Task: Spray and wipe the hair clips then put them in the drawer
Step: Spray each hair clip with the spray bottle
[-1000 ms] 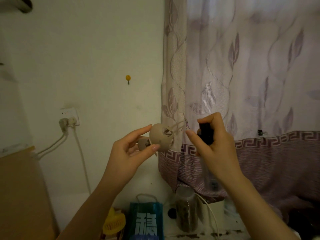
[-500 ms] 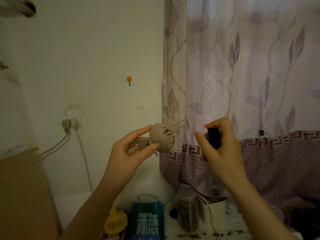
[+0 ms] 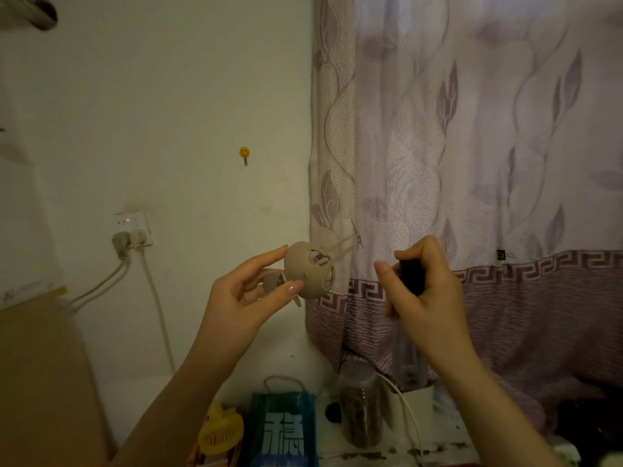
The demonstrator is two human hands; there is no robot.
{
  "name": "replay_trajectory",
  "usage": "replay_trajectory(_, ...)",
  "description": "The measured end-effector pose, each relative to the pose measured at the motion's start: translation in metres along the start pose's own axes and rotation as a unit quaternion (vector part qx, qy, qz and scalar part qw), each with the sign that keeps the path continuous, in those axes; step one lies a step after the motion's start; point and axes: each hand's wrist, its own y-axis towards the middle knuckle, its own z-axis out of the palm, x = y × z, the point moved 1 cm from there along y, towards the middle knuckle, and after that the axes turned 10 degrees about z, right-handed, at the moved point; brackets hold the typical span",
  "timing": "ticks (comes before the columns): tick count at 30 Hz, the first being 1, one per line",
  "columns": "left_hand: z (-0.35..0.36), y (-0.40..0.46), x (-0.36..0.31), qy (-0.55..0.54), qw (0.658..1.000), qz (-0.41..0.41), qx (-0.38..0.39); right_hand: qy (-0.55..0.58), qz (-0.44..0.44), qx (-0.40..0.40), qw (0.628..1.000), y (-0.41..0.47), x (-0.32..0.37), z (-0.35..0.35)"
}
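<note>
Head camera view, looking forward and slightly down in a dim room. Two bare arms are raised in front of a pale wall (image 3: 168, 112) and a mauve leaf-patterned curtain (image 3: 488, 163).

The left hand (image 3: 242, 298) holds a beige, rounded claw hair clip (image 3: 308, 271) up in the air, pinched at its hinged end between thumb and forefinger, with its thin curved teeth pointing right toward the curtain. The right hand (image 3: 424, 291) is curled around the dark head of a spray bottle (image 3: 411, 274), near the clip but apart from it; the bottle's clear body below the palm is faint and hard to make out.

The clip looks like light, stiff plastic, smooth enough to turn slippery once wet. Its slim teeth seem the most breakable part, so the solid shell and hinge tabs are probably the safest place to hold.

Below the hands stand a jar (image 3: 359, 406), a blue bag (image 3: 283, 429) and a small yellow fan (image 3: 220, 429). A wall socket (image 3: 131, 227) with two plugs is at the left. No drawer or wiping cloth is visible.
</note>
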Motion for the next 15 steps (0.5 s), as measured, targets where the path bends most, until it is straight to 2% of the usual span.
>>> replay_trajectory(4,0.001,-0.001,0.0,-0.009,1.0,-0.002,0.002,0.02,0.016,-0.008,1.0,0.0,-0.004,-0.002)
replay_trajectory(9,0.002,-0.003,0.001,-0.011,1.0,-0.004,0.006,0.078,0.045,0.025,0.996,-0.001,-0.005,-0.003)
replay_trajectory(15,0.004,-0.011,0.003,-0.012,1.0,-0.017,0.018,0.158,0.123,0.055,0.978,-0.007,-0.011,-0.002)
